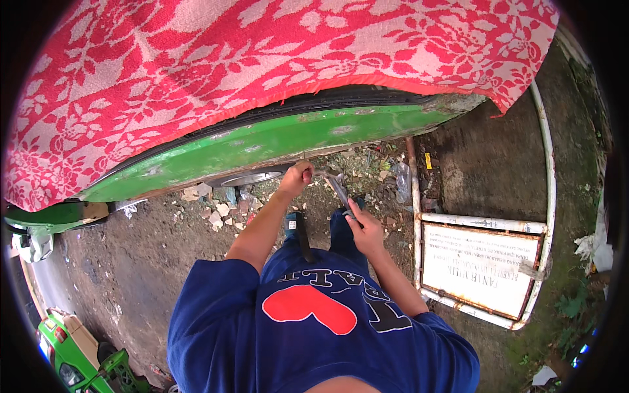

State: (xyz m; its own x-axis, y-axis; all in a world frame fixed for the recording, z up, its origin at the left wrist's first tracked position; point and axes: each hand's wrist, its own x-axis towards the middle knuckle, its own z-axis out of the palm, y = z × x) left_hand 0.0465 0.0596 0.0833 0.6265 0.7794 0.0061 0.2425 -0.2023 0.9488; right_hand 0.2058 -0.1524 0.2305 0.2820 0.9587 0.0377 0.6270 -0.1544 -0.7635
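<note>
My right hand (pixel 365 232) is closed round the handle of a hammer (pixel 338 190), which slants up and left towards my other hand. The hammer's head end lies close beside my left hand (pixel 298 178); I cannot tell whether they touch. That left hand is closed, its fingers pinched at the lower edge of a green car body panel (pixel 262 134). A thin, dark sliver sticks up from its fingers, too small to name. Scrapes and bare patches mark the green paint. A red and pink floral cloth (pixel 262 52) drapes over the car above the panel.
A wheel (pixel 249 178) shows under the panel. Broken tile and rubble (pixel 219 213) lie on the dirt ground. To my right lies a rusty white metal frame with a sign board (pixel 481 265). Green vehicles (pixel 85 354) stand at the lower left.
</note>
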